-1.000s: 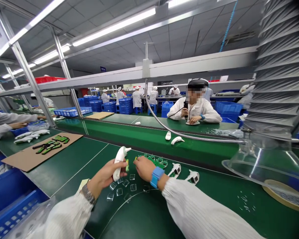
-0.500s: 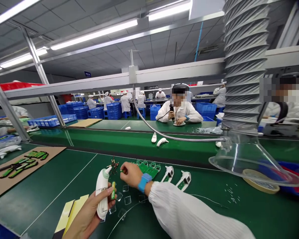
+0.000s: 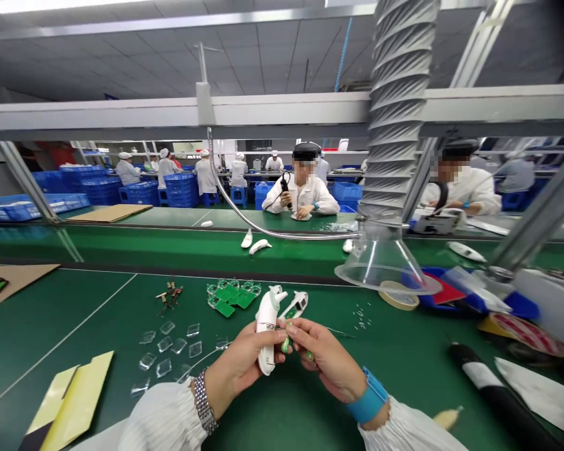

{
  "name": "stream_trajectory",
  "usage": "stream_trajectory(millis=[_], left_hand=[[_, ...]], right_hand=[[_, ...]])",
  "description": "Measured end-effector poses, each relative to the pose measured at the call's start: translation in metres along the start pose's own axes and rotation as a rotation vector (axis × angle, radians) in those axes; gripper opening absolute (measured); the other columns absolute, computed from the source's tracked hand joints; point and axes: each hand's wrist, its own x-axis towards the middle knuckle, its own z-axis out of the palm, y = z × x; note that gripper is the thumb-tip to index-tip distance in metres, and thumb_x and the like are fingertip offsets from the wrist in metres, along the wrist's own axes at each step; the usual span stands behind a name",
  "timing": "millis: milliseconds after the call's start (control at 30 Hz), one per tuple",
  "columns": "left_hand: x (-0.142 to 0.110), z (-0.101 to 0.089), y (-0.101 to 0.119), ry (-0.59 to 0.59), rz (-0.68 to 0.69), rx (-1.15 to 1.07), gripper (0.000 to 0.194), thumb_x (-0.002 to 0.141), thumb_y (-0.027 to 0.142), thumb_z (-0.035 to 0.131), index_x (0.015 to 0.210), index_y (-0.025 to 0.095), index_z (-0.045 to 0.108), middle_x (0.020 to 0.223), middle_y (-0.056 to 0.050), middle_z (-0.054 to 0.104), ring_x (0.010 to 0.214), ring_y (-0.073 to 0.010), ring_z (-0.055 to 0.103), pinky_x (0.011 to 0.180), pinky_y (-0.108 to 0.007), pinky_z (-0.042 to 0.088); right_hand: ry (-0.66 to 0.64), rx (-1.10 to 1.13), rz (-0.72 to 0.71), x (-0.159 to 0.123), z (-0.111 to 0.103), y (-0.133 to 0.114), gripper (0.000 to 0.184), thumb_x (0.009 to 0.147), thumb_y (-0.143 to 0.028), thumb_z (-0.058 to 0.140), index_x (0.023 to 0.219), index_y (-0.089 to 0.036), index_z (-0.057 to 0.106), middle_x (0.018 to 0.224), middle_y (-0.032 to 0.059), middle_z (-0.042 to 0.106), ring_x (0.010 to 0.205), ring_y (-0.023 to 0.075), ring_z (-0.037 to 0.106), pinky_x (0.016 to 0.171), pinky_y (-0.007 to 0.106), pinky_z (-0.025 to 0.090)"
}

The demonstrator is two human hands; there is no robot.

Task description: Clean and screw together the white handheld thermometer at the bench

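My left hand (image 3: 246,360) is wrapped round a white ear thermometer (image 3: 266,319), its pointed tip up and to the right. A small green battery-like piece (image 3: 286,344) shows at my left fingertips. My right hand (image 3: 322,357) meets it there, thumb and forefinger pinched together at the piece's upper end. Another small green part (image 3: 310,356) shows under my right hand's curled fingers; its kind is unclear. Just behind the hands lie an opened white thermometer shell (image 3: 297,305) with a dark display and a pile of green circuit boards (image 3: 232,294).
Clear plastic covers (image 3: 164,344) and small metal-tipped parts (image 3: 169,294) lie at left, near a yellow folder (image 3: 77,401). A clear extraction hood (image 3: 387,269) hangs over a tape roll (image 3: 399,297). At right lies a black-handled tool (image 3: 492,382). A co-worker (image 3: 300,194) sits opposite.
My view has turned right. My right hand has come back from beside the circuit boards to the thermometer in my left hand, and both hands now meet.
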Motion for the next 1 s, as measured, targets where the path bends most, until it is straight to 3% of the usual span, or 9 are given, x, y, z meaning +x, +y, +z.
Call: stream_trajectory(millis=[67, 267, 367, 500, 667, 767, 900, 1000], left_hand=[[0.011, 0.009, -0.011, -0.009, -0.022, -0.022, 0.022, 0.067, 0.015, 0.071, 0.085, 0.010, 0.059, 0.067, -0.004, 0.062, 0.057, -0.0114, 0.059, 0.049, -0.019, 0.048], [0.039, 0.029, -0.036, 0.017, -0.026, -0.134, 0.021, 0.078, 0.033, 0.061, 0.082, 0.013, 0.054, 0.064, -0.003, 0.061, 0.058, -0.0108, 0.060, 0.049, -0.018, 0.046], [0.043, 0.033, -0.042, -0.042, -0.013, -0.151, 0.023, 0.075, 0.031, 0.065, 0.082, 0.013, 0.054, 0.063, -0.003, 0.061, 0.056, -0.0103, 0.059, 0.047, -0.017, 0.045], [0.041, 0.029, -0.048, -0.088, 0.004, -0.121, 0.030, 0.062, 0.019, 0.075, 0.084, 0.012, 0.056, 0.062, -0.002, 0.061, 0.053, -0.0091, 0.056, 0.049, -0.017, 0.045], [0.040, 0.022, -0.052, -0.088, 0.033, -0.104, 0.031, 0.062, 0.019, 0.074, 0.085, 0.013, 0.055, 0.059, -0.002, 0.061, 0.051, -0.0097, 0.056, 0.048, -0.017, 0.043], [0.041, 0.021, -0.052, -0.106, 0.058, -0.110, 0.032, 0.063, 0.019, 0.074, 0.087, 0.014, 0.054, 0.058, -0.001, 0.061, 0.052, -0.0107, 0.057, 0.050, -0.018, 0.044], [0.042, 0.022, -0.049, -0.119, 0.062, -0.146, 0.029, 0.069, 0.036, 0.069, 0.080, 0.014, 0.055, 0.058, 0.000, 0.059, 0.041, -0.0076, 0.052, 0.043, -0.018, 0.039], [0.042, 0.021, -0.047, -0.030, 0.040, -0.225, 0.034, 0.070, 0.046, 0.065, 0.080, 0.014, 0.056, 0.073, -0.004, 0.063, 0.056, -0.0116, 0.059, 0.050, -0.021, 0.046]], right_hand=[[0.059, 0.030, -0.041, -0.004, -0.014, 0.001, 0.038, 0.066, -0.046, 0.072, 0.078, -0.013, 0.058, 0.057, -0.0049, 0.046, 0.041, 0.0012, 0.024, 0.038, 0.018, 0.011], [0.199, -0.013, -0.190, -0.017, -0.039, 0.001, 0.042, 0.068, -0.049, 0.069, 0.091, -0.017, 0.056, 0.064, -0.0030, 0.056, 0.041, 0.0022, 0.028, 0.039, 0.017, 0.018], [0.214, -0.111, -0.193, -0.020, -0.043, 0.005, 0.043, 0.069, -0.052, 0.067, 0.090, -0.016, 0.058, 0.065, 0.0004, 0.059, 0.042, 0.0036, 0.031, 0.039, 0.018, 0.019], [0.280, -0.110, -0.165, -0.017, -0.047, 0.012, 0.048, 0.065, -0.057, 0.067, 0.088, -0.016, 0.059, 0.060, -0.0018, 0.054, 0.043, 0.0050, 0.034, 0.038, 0.018, 0.018], [0.182, -0.145, -0.154, -0.016, -0.046, 0.013, 0.043, 0.071, -0.057, 0.063, 0.086, -0.017, 0.059, 0.059, -0.0014, 0.053, 0.050, 0.0081, 0.042, 0.041, 0.018, 0.025], [0.102, -0.095, -0.127, -0.018, -0.044, 0.013, 0.039, 0.073, -0.054, 0.062, 0.087, -0.017, 0.060, 0.063, -0.0015, 0.053, 0.044, 0.0048, 0.034, 0.038, 0.018, 0.021], [0.033, -0.084, -0.097, -0.021, -0.042, 0.019, 0.039, 0.077, -0.054, 0.057, 0.087, -0.017, 0.059, 0.066, -0.0013, 0.053, 0.042, 0.0043, 0.028, 0.039, 0.019, 0.022], [-0.026, -0.282, -0.153, -0.023, -0.041, 0.022, 0.039, 0.082, -0.054, 0.050, 0.088, -0.017, 0.060, 0.066, -0.0003, 0.055, 0.046, 0.0072, 0.034, 0.044, 0.021, 0.028]])
